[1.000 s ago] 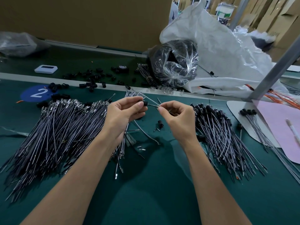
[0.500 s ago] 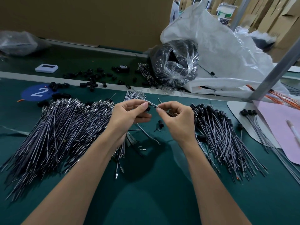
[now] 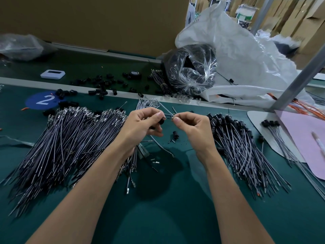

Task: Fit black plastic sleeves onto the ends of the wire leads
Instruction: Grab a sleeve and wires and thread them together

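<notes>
Two hands meet just above the table (image 3: 158,217), between two piles. The left hand (image 3: 142,127) pinches one black sleeve (image 3: 161,121) between thumb and forefinger, the other fingers curled under it. The right hand (image 3: 191,127) pinches a lead (image 3: 166,110) close to its metal tip, thumb pressed against forefinger. Tip and sleeve mouth sit right together; whether the tip has gone in yet I cannot tell (it is too small at this range).

The unsleeved pile (image 3: 70,138) lies to the left and the finished pile (image 3: 235,141), black caps at its far end, to the right. Loose sleeves (image 3: 101,85) are scattered along the back of the table.

The step in hand looks like threading the tip into the sleeve. To do it well, I would grip near the tip, since a thin lead held further back is likely to buckle rather than push. Line the tip up with the bore before pressing, then drive it straight. A slight twist of the sleeve should help if it catches on the crimp. Seat it fully, so no bare metal shows at the mouth. The likely fault is a half-seated sleeve that slides off once the lead joins the finished pile.
</notes>
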